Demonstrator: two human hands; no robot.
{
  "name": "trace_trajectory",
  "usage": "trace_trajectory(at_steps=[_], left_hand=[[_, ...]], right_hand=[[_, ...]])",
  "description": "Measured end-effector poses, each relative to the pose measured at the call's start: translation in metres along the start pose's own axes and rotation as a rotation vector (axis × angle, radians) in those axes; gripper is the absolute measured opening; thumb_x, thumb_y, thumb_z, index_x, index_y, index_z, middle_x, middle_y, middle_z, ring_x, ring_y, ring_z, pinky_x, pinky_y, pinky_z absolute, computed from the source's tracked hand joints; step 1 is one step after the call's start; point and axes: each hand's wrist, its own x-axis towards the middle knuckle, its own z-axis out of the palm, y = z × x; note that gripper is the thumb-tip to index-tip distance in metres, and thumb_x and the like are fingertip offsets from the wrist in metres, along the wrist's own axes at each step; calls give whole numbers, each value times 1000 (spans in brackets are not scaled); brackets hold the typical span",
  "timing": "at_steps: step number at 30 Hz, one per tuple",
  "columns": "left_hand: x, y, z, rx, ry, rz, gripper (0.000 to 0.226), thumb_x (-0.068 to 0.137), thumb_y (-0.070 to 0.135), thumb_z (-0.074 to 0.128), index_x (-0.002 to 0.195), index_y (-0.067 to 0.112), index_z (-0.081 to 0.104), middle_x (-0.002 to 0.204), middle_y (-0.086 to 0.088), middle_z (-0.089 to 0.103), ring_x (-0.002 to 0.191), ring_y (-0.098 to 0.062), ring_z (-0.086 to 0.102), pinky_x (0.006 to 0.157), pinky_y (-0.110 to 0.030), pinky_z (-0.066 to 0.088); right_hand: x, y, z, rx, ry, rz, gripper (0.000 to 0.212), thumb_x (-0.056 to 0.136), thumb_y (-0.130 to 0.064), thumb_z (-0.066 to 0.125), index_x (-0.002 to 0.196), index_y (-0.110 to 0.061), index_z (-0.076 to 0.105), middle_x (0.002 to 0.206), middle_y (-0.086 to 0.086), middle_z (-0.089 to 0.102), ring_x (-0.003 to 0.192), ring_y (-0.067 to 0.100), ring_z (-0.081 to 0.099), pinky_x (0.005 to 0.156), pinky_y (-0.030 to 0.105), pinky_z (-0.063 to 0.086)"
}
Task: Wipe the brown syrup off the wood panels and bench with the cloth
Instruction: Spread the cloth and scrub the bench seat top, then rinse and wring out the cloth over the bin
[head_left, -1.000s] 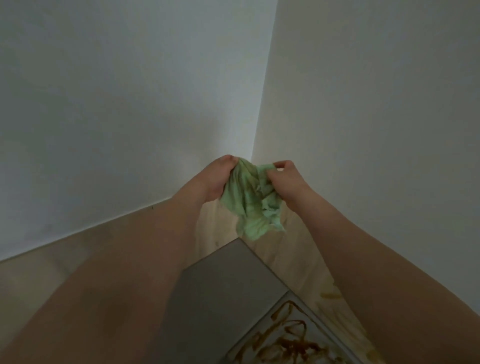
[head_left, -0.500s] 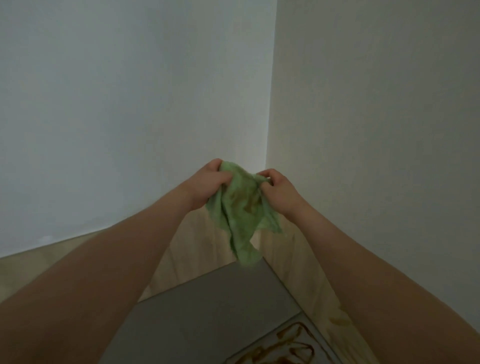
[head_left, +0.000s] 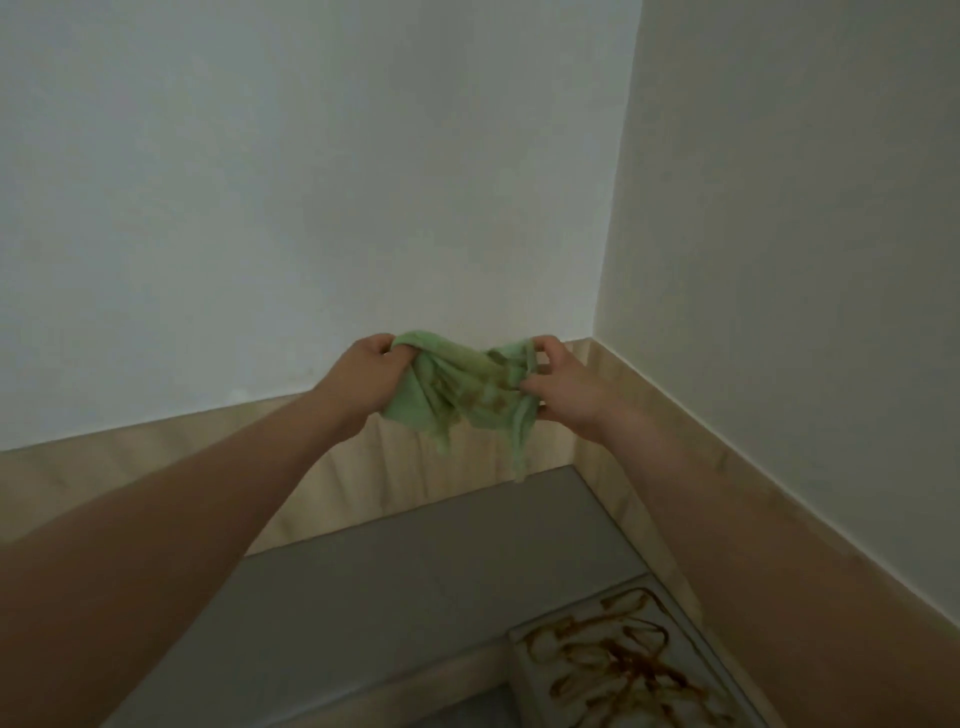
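The green cloth (head_left: 462, 400) was held up in the air, stretched in a crumpled band between the fingers of both hands, well above the bench. Brown blotches marked its middle and the part nearest the right fingers. Two loose tails hung down below the fingers, the longer one ending, as seen from the head camera, just over the far edge of the bench.

The left hand (head_left: 370, 373) gripped the cloth's left end, its fingers (head_left: 385, 344) curled over the top fold and clamped on the fabric. The right hand (head_left: 566, 389) gripped the other end, with fingers curled round the upper edge and the thumb pinching the cloth lower down. Both bare forearms (head_left: 208, 519) ran back from the fingers toward the camera.

Far below the fingers and nearer the camera, on the right-hand side, thick loops of brown syrup (head_left: 618, 662) lay over a pale square pad (head_left: 675, 621) on the grey bench (head_left: 405, 577). The bench stretched from under the hanging cloth back toward the person.

Light wood panels (head_left: 358, 467) stood behind and below the fingers, along the back of the bench. Another ran beside the right fingers along the bench's right side, and the two met in the corner just beyond the cloth. Above the panels, white walls (head_left: 311, 182) rose on both sides past the fingers.
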Motion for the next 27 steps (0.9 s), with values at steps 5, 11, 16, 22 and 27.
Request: trace_trajectory(at_steps=[5,11,16,22,27], left_hand=[[-70,-41,-78,-550,-68,-264,40,110,40,39,123,15,66,116,-10,75,101,-25,74,80,-45,60],[-162,-74,-145,-758,18,-352,45,107,44,41,102,8,68,89,-13,76,80,-26,76,77,-37,57],[-251,-90,-183,-693,-38,-350,38,97,30,49,84,8,77,87,-12,73,80,-27,73,79,-35,60],[-362,-143,-199,-4,248,-384,59,92,6,64,140,30,41,108,-14,65,91,-27,66,75,-40,57],[-453,-182,-174,347,513,-473,31,98,10,53,120,30,44,77,-7,58,64,-19,55,57,-25,44]], right_hand=[[-23,6,102,254,96,93,46,99,5,44,136,-22,41,100,17,63,74,22,65,63,36,56],[-86,-5,211,184,-333,56,27,102,-19,49,113,-12,73,106,9,73,101,23,70,85,37,57],[-122,0,250,-388,-442,-298,33,97,-41,65,95,-9,74,88,12,73,77,13,64,72,33,46],[-161,12,314,168,-694,101,13,101,-15,56,89,-14,62,88,9,69,86,22,69,88,42,55],[-223,50,383,139,-824,155,15,109,-16,45,100,-12,56,104,15,65,100,26,67,99,52,54]])
